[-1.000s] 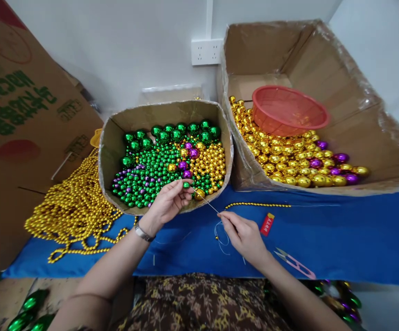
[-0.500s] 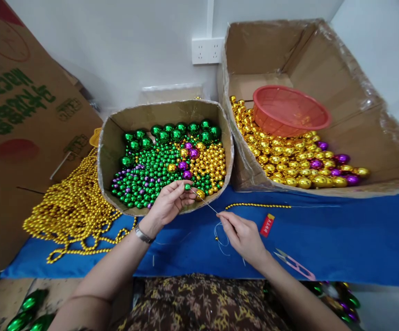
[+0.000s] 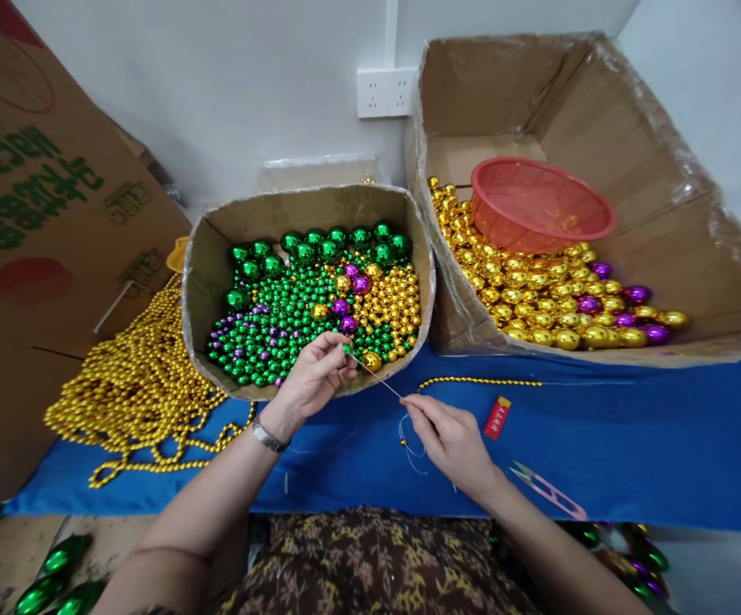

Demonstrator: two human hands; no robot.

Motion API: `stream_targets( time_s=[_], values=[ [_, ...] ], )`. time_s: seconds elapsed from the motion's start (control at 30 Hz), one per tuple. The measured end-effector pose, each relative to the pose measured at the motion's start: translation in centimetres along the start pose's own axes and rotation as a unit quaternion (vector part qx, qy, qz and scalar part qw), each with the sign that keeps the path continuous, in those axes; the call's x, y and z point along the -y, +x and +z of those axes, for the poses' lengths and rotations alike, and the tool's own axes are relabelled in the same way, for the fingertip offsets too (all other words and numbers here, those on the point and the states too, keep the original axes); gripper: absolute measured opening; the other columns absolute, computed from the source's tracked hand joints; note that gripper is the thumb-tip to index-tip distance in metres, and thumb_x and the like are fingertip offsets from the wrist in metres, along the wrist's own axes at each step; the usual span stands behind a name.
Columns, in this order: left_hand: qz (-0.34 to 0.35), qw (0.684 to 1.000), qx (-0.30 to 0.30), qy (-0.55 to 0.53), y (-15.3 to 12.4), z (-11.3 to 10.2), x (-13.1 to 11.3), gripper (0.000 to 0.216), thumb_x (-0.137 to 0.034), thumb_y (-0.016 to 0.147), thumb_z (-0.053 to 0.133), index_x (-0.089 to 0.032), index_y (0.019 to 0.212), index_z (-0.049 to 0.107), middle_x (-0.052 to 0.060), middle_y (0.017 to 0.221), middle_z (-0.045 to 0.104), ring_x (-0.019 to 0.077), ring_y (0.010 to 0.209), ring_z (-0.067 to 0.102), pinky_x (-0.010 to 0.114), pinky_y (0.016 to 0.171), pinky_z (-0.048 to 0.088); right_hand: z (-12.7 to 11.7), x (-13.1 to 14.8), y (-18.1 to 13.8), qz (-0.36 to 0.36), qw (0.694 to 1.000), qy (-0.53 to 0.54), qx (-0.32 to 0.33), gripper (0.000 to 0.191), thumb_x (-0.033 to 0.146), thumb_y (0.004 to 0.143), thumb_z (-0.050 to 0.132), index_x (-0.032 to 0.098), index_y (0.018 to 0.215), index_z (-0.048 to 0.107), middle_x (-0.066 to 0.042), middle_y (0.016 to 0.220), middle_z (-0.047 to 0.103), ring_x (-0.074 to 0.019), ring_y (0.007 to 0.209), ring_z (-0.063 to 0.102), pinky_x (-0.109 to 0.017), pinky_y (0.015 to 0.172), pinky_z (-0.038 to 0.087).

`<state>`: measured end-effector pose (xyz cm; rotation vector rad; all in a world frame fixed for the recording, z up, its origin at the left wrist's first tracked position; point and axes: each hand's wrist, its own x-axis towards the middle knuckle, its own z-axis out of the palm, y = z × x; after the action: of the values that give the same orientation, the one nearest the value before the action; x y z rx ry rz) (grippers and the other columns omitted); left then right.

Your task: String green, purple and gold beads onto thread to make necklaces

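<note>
Over the near rim of the smaller cardboard box (image 3: 196, 342), my left hand (image 3: 319, 371) pinches a small shiny green bead (image 3: 346, 349) between thumb and fingertips. My right hand (image 3: 448, 437) is closed on the end of a long thin needle (image 3: 383, 382), which slants up and left to the bead. Whether the tip is inside the bead's hole, I cannot tell. Thin thread (image 3: 412, 434) lies looped on the blue cloth beside my right hand. Loose green, gold and purple beads (image 3: 300, 295) fill the box behind my left hand.
A larger cardboard box (image 3: 652, 171) at right holds big gold and purple beads and a red plastic basket (image 3: 540, 209). Gold bead strands (image 3: 133, 376) heap at left. A gold strung row (image 3: 479, 381), a red packet (image 3: 497, 417) and pink-handled snips (image 3: 550, 491) lie on the blue cloth (image 3: 652, 436).
My left hand and the green bead have shifted very slightly, and the needle's tip now appears to meet the bead. My right hand keeps almost the same place.
</note>
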<state>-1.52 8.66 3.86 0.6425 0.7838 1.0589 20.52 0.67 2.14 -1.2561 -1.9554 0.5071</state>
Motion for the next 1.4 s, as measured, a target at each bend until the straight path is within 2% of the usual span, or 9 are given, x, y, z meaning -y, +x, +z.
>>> stream_targets(
  time_s=[0.17, 0.37, 0.53, 0.8, 1.07, 1.17, 1.27, 1.33, 1.4],
  values=[
    [-0.008, 1.000, 0.000, 0.002, -0.1, 0.2, -0.2, 0.029, -0.032, 0.074, 0.079, -0.017, 0.094, 0.066, 0.000, 0.080, 0.066, 0.0102, 0.071, 0.066, 0.022, 0.067, 0.057, 0.0, 0.0, 0.0, 0.001, 1.000, -0.005, -0.003, 0.023, 0.023, 0.097, 0.045, 0.020, 0.105, 0.066, -0.006, 0.093, 0.076, -0.0168, 0.078, 0.073, -0.027, 0.073, 0.058],
    [0.006, 1.000, -0.006, 0.015, -0.3, 0.0, -0.4, 0.031, -0.022, 0.074, 0.077, -0.016, 0.104, 0.070, 0.005, 0.092, 0.070, 0.0130, 0.081, 0.069, 0.025, 0.078, 0.058, -0.1, -0.3, -0.3, 0.002, 1.000, -0.009, -0.017, 0.022, 0.022, 0.096, 0.045, 0.021, 0.107, 0.065, -0.006, 0.094, 0.076, -0.0169, 0.080, 0.073, -0.027, 0.073, 0.058],
    [0.024, 1.000, 0.006, 0.014, -0.5, 0.1, -0.4, 0.028, -0.019, 0.074, 0.077, -0.017, 0.101, 0.069, 0.005, 0.098, 0.070, 0.0126, 0.082, 0.068, 0.025, 0.077, 0.057, -0.1, -0.3, -0.4, -0.002, 1.000, -0.015, -0.015, 0.021, 0.022, 0.097, 0.045, 0.020, 0.107, 0.064, -0.006, 0.094, 0.076, -0.0166, 0.080, 0.073, -0.027, 0.073, 0.057],
    [0.044, 0.999, 0.003, 0.026, -0.5, 0.1, -0.6, 0.021, -0.019, 0.073, 0.078, -0.016, 0.090, 0.066, 0.005, 0.094, 0.071, 0.0121, 0.078, 0.068, 0.024, 0.073, 0.056, 0.2, -0.8, -0.7, -0.013, 0.999, -0.039, -0.009, 0.022, 0.022, 0.097, 0.046, 0.020, 0.108, 0.065, -0.006, 0.097, 0.075, -0.0169, 0.083, 0.073, -0.027, 0.077, 0.057],
    [0.026, 0.999, -0.010, 0.034, -0.5, 0.3, -0.5, 0.024, -0.023, 0.072, 0.079, -0.015, 0.089, 0.064, 0.005, 0.092, 0.072, 0.0115, 0.073, 0.067, 0.024, 0.070, 0.056, 0.6, -1.3, -0.9, -0.034, 0.997, -0.065, -0.023, 0.023, 0.021, 0.098, 0.045, 0.018, 0.108, 0.065, -0.006, 0.094, 0.076, -0.0159, 0.080, 0.072, -0.026, 0.075, 0.057],
    [0.055, 0.994, -0.012, 0.090, -0.5, 0.6, -0.2, 0.025, -0.025, 0.070, 0.081, -0.015, 0.086, 0.064, 0.005, 0.090, 0.072, 0.0118, 0.073, 0.067, 0.024, 0.071, 0.055, 0.8, -1.3, -0.8, -0.041, 0.994, -0.098, -0.034, 0.024, 0.022, 0.098, 0.045, 0.017, 0.108, 0.066, -0.006, 0.091, 0.076, -0.0156, 0.078, 0.072, -0.025, 0.074, 0.056],
    [0.081, 0.978, 0.011, 0.190, -0.4, 0.7, -0.3, 0.027, -0.028, 0.071, 0.079, -0.015, 0.089, 0.064, 0.005, 0.090, 0.072, 0.0122, 0.074, 0.066, 0.024, 0.071, 0.055, 0.8, -1.2, -0.6, -0.044, 0.993, -0.105, -0.032, 0.023, 0.022, 0.098, 0.045, 0.018, 0.107, 0.066, -0.006, 0.091, 0.076, -0.0158, 0.078, 0.072, -0.026, 0.074, 0.056],
    [0.099, 0.955, 0.024, 0.279, -0.1, 0.7, -0.5, 0.026, -0.034, 0.079, 0.072, -0.015, 0.095, 0.065, 0.006, 0.090, 0.071, 0.0131, 0.075, 0.065, 0.024, 0.068, 0.054, 0.6, -1.2, -0.5, -0.040, 0.994, -0.094, -0.040, 0.023, 0.021, 0.098, 0.045, 0.018, 0.108, 0.065, -0.006, 0.093, 0.076, -0.0162, 0.079, 0.072, -0.026, 0.075, 0.056],
    [0.138, 0.905, 0.019, 0.402, 0.3, 0.6, -0.9, 0.026, -0.037, 0.086, 0.063, -0.015, 0.100, 0.064, 0.006, 0.088, 0.070, 0.0139, 0.073, 0.063, 0.026, 0.065, 0.052, 0.4, -1.4, -0.5, -0.031, 0.995, -0.083, -0.052, 0.022, 0.021, 0.098, 0.045, 0.018, 0.108, 0.064, -0.006, 0.094, 0.075, -0.0165, 0.081, 0.072, -0.026, 0.075, 0.056]
  ],
)
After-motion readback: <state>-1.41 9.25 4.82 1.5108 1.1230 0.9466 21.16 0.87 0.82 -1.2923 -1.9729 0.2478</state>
